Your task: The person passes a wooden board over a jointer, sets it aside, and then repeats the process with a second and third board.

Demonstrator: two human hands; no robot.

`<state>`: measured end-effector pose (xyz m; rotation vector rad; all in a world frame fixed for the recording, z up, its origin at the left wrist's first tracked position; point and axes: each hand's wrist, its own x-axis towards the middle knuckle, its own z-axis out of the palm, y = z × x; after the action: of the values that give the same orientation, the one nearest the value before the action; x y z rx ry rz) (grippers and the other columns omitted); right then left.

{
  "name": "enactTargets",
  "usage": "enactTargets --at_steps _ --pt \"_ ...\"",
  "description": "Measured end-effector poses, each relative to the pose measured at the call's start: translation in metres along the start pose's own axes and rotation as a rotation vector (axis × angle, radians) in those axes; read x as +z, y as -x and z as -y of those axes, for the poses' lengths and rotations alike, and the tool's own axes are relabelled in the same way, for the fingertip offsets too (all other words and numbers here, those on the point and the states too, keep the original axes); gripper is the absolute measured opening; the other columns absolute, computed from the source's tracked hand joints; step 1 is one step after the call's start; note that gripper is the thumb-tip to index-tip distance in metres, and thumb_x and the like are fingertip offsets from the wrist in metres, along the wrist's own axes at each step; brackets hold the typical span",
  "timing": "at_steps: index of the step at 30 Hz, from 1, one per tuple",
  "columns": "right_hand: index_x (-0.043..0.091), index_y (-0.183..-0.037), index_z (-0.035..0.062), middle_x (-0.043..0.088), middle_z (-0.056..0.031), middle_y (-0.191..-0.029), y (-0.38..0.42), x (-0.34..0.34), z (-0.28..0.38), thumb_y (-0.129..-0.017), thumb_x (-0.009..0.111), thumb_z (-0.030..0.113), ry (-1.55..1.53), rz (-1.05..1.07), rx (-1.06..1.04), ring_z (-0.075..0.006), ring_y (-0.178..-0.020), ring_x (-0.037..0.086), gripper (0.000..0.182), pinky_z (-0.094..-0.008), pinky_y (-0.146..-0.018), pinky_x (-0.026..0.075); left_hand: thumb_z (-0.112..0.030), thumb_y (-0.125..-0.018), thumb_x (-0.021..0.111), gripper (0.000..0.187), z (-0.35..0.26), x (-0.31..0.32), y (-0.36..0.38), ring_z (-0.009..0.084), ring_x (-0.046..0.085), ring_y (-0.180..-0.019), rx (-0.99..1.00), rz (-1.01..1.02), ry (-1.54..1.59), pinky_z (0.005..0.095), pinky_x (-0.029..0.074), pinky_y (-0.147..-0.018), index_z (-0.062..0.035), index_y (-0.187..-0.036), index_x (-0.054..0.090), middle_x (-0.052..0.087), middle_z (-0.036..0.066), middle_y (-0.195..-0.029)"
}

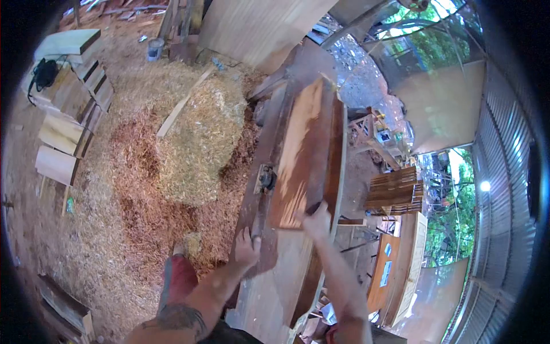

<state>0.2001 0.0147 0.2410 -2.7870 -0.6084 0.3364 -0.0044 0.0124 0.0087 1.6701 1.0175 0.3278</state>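
A long wooden board (pixel 295 172) lies on the workbench, reddish-brown at its near end and right side, with a paler, ragged-edged area along its left and far parts. My right hand (pixel 318 225) is at the board's near right edge, its fingers closed round a small dark pad (pixel 313 208) that is mostly hidden by the hand. My left hand (pixel 247 247) lies on the left edge of the workbench (pixel 269 278), fingers spread and holding nothing. Ahead of it, a dark metal fitting (pixel 266 178) sits on the bench beside the board.
Wood shavings (pixel 172 212) cover the floor left of the bench, with a loose wooden strip (pixel 184 103) on them. Stacked timber pieces (pixel 66 103) stand at far left. A large panel (pixel 258 26) leans beyond the bench; slatted wood (pixel 392 189) stands to the right.
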Motion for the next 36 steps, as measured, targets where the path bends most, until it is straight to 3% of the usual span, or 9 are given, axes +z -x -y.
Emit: enactTargets --at_steps 4,11,16,20,26,30,31,34,36 --pt "0.032 -0.144 -0.0072 0.071 -0.0300 -0.092 0.197 0.022 -0.070 -0.071 0.092 0.045 0.027 0.011 -0.092 -0.0504 -0.084 0.072 0.108 -0.0550 -0.072 0.060 -0.056 -0.108 0.043 0.080 0.052 -0.051 -0.029 0.0446 0.044 -0.145 -0.211 0.046 0.082 0.0492 0.034 -0.122 0.0026 -0.161 0.032 0.043 0.031 -0.158" --pt "0.043 -0.143 0.0015 0.074 -0.0230 -0.102 0.529 0.016 -0.184 -0.069 0.090 0.036 -0.056 0.185 0.137 -0.0431 -0.093 0.074 0.094 -0.0488 -0.077 0.062 -0.067 -0.094 0.066 0.109 -0.053 -0.183 0.068 0.0367 0.053 -0.142 -0.273 0.198 0.592 0.0408 0.045 -0.114 -0.0012 -0.166 0.016 0.056 0.020 -0.153" --pt "0.055 -0.137 0.0087 0.072 -0.0198 -0.110 0.708 0.033 -0.268 -0.068 0.088 0.034 0.087 0.165 0.018 -0.0409 -0.104 0.071 0.081 -0.0488 -0.086 0.059 -0.051 -0.080 0.089 0.114 -0.089 -0.155 0.203 0.0371 0.064 -0.128 -0.106 0.185 0.119 0.0404 0.050 -0.108 0.0069 -0.158 0.029 0.062 0.024 -0.143" --pt "0.055 -0.138 0.0076 0.068 -0.0190 -0.121 0.809 0.053 -0.284 -0.072 0.085 0.033 0.085 0.014 0.111 -0.0423 -0.112 0.066 0.077 -0.0497 -0.095 0.054 -0.045 -0.074 0.095 0.105 -0.124 -0.123 0.285 0.0349 0.066 -0.125 -0.162 0.446 0.190 0.0401 0.051 -0.108 0.0060 -0.150 0.042 0.064 0.024 -0.140" --pt "0.054 -0.140 0.0060 0.062 -0.0179 -0.138 0.892 0.090 -0.242 -0.078 0.081 0.030 -0.077 -0.304 0.425 -0.0445 -0.124 0.059 0.071 -0.0512 -0.108 0.047 -0.028 -0.086 0.090 0.085 -0.041 -0.031 0.297 0.0299 0.059 -0.129 -0.016 0.675 0.392 0.0421 0.049 -0.110 0.0049 -0.147 0.040 0.060 0.018 -0.140" --pt "0.045 -0.143 -0.0011 0.052 -0.0279 -0.139 0.891 0.112 -0.189 -0.067 0.081 0.013 -0.123 -0.403 0.536 -0.0531 -0.136 0.044 0.085 -0.0665 -0.117 0.031 -0.034 -0.089 0.082 0.087 -0.092 -0.085 0.314 0.0393 0.053 -0.135 -0.353 0.730 0.245 0.0628 0.045 -0.107 -0.0043 -0.156 0.035 0.053 0.018 -0.148" --pt "0.043 -0.147 -0.0009 0.052 -0.0255 -0.141 0.894 0.108 -0.177 -0.075 0.077 0.011 -0.031 -0.374 0.501 -0.0501 -0.136 0.047 0.080 -0.0662 -0.116 0.036 -0.037 -0.098 0.068 0.067 -0.091 -0.086 0.312 0.0323 0.056 -0.135 -0.476 0.684 0.208 0.0588 0.047 -0.107 -0.0053 -0.152 0.041 0.057 0.016 -0.145" --pt "0.042 -0.150 0.0024 0.054 -0.0230 -0.142 0.882 0.101 -0.154 -0.087 0.071 0.015 -1.048 -0.690 0.852 -0.0438 -0.133 0.053 0.070 -0.0618 -0.114 0.045 -0.047 -0.101 0.060 0.066 -0.070 -0.087 0.300 0.0352 0.056 -0.138 -0.726 0.741 0.396 0.0572 0.046 -0.111 -0.0075 -0.152 0.049 0.058 0.018 -0.150" --pt "0.048 -0.140 0.0018 0.058 -0.0175 -0.121 0.901 0.168 -0.182 -0.099 0.064 0.025 -1.616 -0.790 1.146 -0.0327 -0.110 0.061 0.051 -0.0469 -0.094 0.055 -0.049 -0.103 0.061 0.074 0.058 -0.048 0.248 0.0365 0.058 -0.136 -0.575 0.657 0.331 0.0553 0.045 -0.115 -0.0030 -0.157 0.042 0.057 0.018 -0.152"
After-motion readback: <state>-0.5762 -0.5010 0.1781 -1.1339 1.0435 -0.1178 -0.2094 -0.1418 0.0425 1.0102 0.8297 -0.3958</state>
